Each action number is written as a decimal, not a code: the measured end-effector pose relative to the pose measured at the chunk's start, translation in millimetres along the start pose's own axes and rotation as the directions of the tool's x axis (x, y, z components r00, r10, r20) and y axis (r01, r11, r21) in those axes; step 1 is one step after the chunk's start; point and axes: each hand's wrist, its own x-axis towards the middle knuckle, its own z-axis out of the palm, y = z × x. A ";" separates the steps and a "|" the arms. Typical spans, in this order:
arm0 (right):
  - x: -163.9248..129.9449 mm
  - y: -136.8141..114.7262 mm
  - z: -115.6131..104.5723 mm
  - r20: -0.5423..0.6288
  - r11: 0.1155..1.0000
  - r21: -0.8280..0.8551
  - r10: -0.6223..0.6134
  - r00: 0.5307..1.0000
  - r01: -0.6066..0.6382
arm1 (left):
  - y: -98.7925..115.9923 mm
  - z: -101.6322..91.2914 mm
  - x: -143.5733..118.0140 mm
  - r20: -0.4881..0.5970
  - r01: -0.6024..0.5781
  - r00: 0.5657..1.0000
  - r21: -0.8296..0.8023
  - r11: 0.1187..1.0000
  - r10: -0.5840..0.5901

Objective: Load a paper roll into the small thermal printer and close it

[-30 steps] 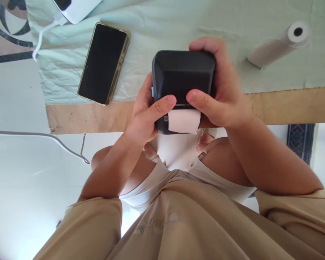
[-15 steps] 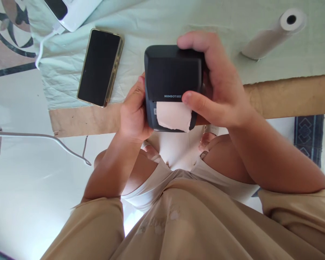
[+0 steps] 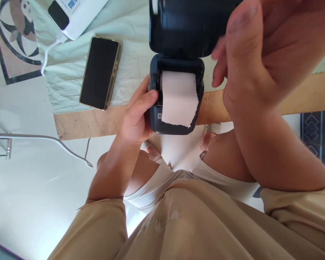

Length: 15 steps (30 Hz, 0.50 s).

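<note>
The left hand (image 3: 137, 119) has its grip closed around the side of a small black printer (image 3: 176, 124), thumb pressed on its edge. The printer's lid (image 3: 186, 27) stands open above that grip, and a strip of torn paper (image 3: 178, 99) lies over the open bay. The right hand (image 3: 249, 65) hovers just right of the lid, fingers loosely spread, holding nothing. Left of the left grip, a dark phone (image 3: 100, 72) lies on the cloth-covered tabletop (image 3: 130, 43), with a white charger (image 3: 73, 14) beyond it.

phone (image 3: 99, 72) on cloth (image 3: 130, 32) | white device (image 3: 76, 16) with cable (image 3: 47, 54)
</note>
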 end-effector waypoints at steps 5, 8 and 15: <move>-5.1 -7.7 4.6 0.283 0.808 -0.527 -0.126 0.951 0.264 | 0.3 3.4 -1.4 0.024 -0.001 1.000 -0.007 1.000 0.001; -7.2 -12.0 2.5 0.441 0.697 -0.643 -0.002 0.898 0.317 | -0.2 6.2 -1.6 -0.024 0.041 0.999 0.031 0.999 -0.041; -4.1 -1.6 -11.9 0.560 0.872 -0.349 -0.098 0.822 0.342 | -2.5 14.1 -3.6 -0.076 0.027 0.997 0.007 1.000 -0.027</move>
